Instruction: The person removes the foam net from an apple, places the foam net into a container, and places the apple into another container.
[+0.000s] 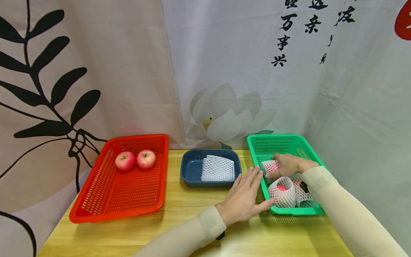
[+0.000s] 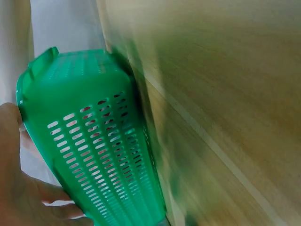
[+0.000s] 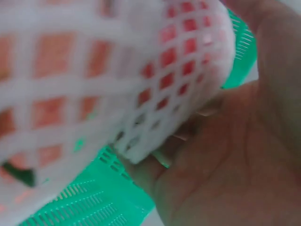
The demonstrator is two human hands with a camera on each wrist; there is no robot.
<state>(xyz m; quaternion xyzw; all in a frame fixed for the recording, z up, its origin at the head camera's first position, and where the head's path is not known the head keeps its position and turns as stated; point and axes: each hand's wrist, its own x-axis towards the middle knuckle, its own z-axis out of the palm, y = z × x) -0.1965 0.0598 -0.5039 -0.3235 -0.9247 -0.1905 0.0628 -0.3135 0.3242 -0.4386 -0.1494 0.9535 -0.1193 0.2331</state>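
Observation:
Inside the green basket (image 1: pixel 297 211), my right hand (image 1: pixel 290 165) grips an apple in a white foam net (image 1: pixel 269 166) near the left wall. The right wrist view shows red skin through the mesh of that netted apple (image 3: pixel 188 56), with the palm (image 3: pixel 221 165) beside it. Nearer the front of the basket lie more netted fruits, one of them a netted apple (image 1: pixel 282 196) with its pink top showing. My left hand (image 1: pixel 242 198), fingers stretched out, rests against the basket's left side. In the left wrist view its thumb and fingers touch the basket's rim.
On the left stands a red basket (image 1: pixel 117 214) with two bare apples (image 1: pixel 125 160) in it. Between the baskets, a dark blue tray (image 1: pixel 193 167) holds flat white foam netting (image 1: pixel 218 168). A printed curtain (image 1: pixel 138 71) hangs behind the wooden table (image 1: pixel 151 232).

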